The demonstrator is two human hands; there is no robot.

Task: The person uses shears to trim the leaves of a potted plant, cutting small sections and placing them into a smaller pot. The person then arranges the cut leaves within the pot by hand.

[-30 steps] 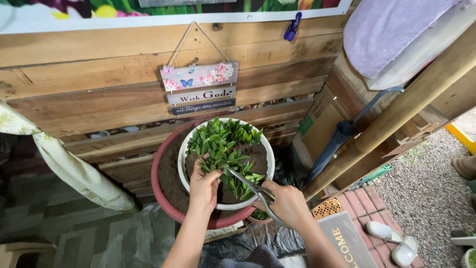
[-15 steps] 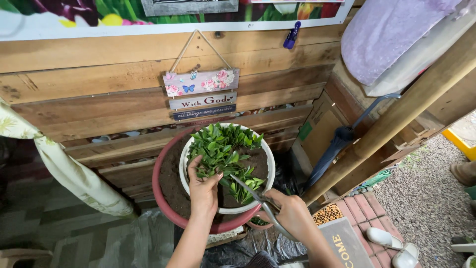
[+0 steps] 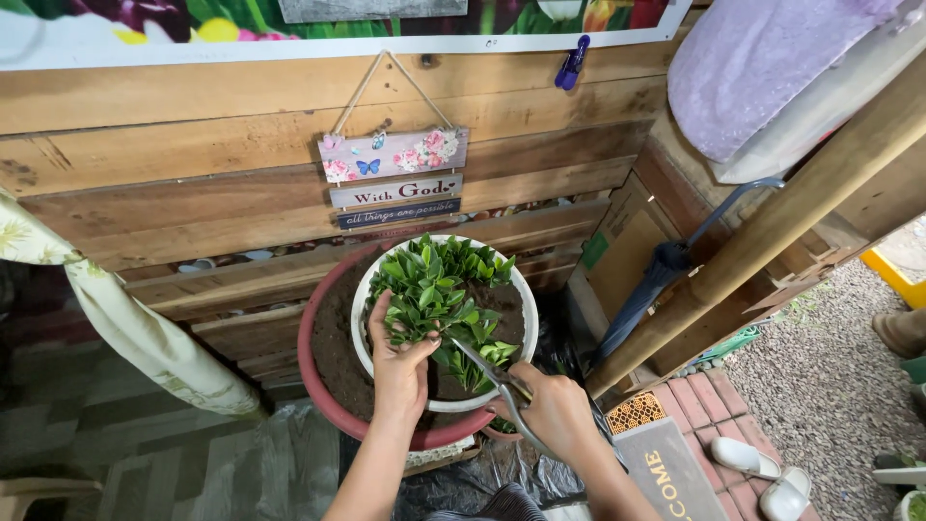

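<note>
Head view, looking down.

Left hand (image 3: 398,365): closed grip around a bunch of stems of the green leafy plant (image 3: 436,289), low in the foliage, just above the soil. Right hand (image 3: 552,407): fingers closed through the handles of the scissors (image 3: 487,370), blades part open and pointed up-left into the stems, tips just beside the left hand's fingers (image 3: 384,311).

Plant location: rooted in the white pot (image 3: 521,289), which sits inside the larger red pot (image 3: 313,371) filled with dark soil. Both pots against the wooden plank wall (image 3: 193,183), below the small hanging sign (image 3: 394,178). Black plastic sheet (image 3: 453,478) under the pots.

Hazards, as judged from this arrangement:

- Cut to the left fingers. Cause: blade tips close to the holding hand, partly hidden by leaves; closing without a clear sight line.
- Wrong stems severed. Cause: dense foliage, several shoots bunched in one grip, blades entering at a slant.
- Plant pulled loose or roots disturbed. Cause: upward tug from the left hand while the blades bite.
- White pot tipped or shifted in the loose soil of the red pot. Cause: sideways pressure from either hand.
- Torn, ragged cut. Cause: blades closed on too thick a bunch at once.

Exact stem between the blades: cannot tell, hidden by leaves.
</note>
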